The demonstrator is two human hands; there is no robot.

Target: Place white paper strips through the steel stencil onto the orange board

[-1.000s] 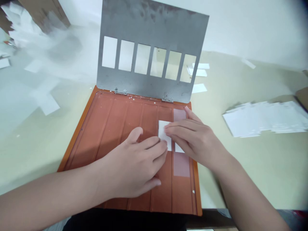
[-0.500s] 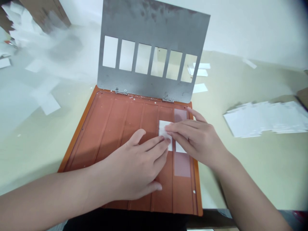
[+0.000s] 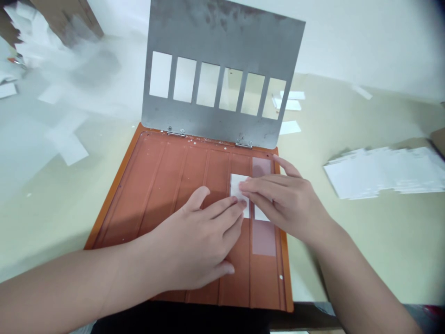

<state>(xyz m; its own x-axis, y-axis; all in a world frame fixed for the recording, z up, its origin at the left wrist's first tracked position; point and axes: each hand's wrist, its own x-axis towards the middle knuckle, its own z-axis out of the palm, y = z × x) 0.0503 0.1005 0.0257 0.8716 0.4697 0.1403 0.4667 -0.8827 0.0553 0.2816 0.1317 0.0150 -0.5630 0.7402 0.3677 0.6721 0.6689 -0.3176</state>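
Note:
An orange ribbed base plate (image 3: 156, 185) lies on the table, with a grey metal stencil lid (image 3: 222, 46) hinged upright at its far edge; the lid has several rectangular windows. My left hand (image 3: 194, 241) lies flat on the plate, fingertips on a small white card (image 3: 237, 185). My right hand (image 3: 281, 199) rests flat over the same card from the right, fingers stretched out. A pale translucent strip (image 3: 263, 239) sits in the rightmost channel, partly under my right hand.
A fanned pile of white cards (image 3: 382, 171) lies on the table to the right. Loose white cards (image 3: 290, 104) lie behind the lid, and white paper pieces (image 3: 67, 146) are scattered at the left. A brown box (image 3: 66, 16) stands at the far left.
Both hands have stayed on the white card; the fingertips shifted only slightly.

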